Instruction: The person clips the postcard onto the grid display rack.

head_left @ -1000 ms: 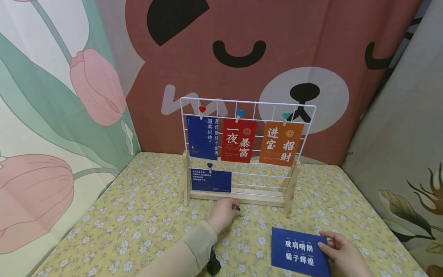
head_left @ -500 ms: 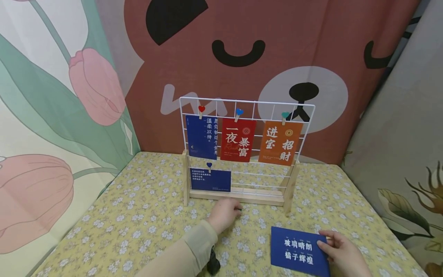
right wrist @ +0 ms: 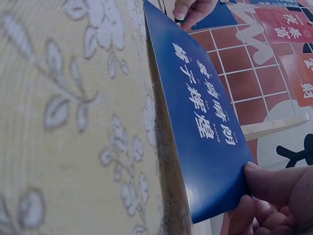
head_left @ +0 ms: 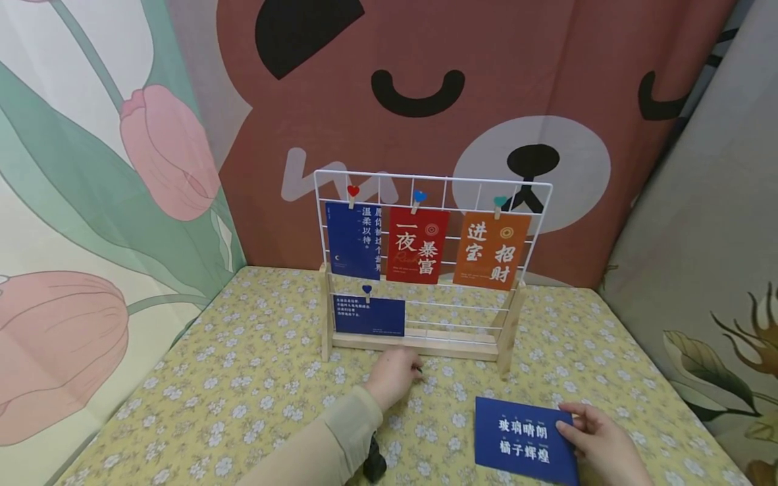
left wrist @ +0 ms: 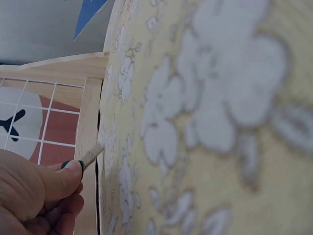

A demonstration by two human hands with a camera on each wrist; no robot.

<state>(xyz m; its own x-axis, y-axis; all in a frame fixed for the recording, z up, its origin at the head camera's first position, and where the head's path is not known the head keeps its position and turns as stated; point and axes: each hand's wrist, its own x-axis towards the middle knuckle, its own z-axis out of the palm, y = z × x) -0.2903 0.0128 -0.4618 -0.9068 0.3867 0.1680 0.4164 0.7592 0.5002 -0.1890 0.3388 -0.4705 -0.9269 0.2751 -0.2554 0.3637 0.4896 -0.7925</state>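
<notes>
My left hand [head_left: 395,374] pinches a small wooden clothespin [left wrist: 91,155] with a dark green top, low over the table just in front of the rack's base. In the head view the fingers hide most of that clothespin. At the front right, my right hand [head_left: 598,442] holds a blue card [head_left: 523,442] with white characters by its right edge, thumb on the printed face. The right wrist view has the card tilted a little off the cloth. Behind both hands stands a white wire grid rack [head_left: 446,181] on a wooden base [head_left: 425,345].
Clipped along the rack's upper part hang a blue card [head_left: 354,243], a red card [head_left: 418,246] and an orange card [head_left: 491,251]. A smaller blue card [head_left: 369,317] hangs lower left. Yellow floral cloth [head_left: 243,378] covers the table. Printed curtains [head_left: 340,121] close off the back and sides.
My left hand has turned slightly, and the green top between its fingers is less visible in the head view. The right hand and its card stay almost still.
</notes>
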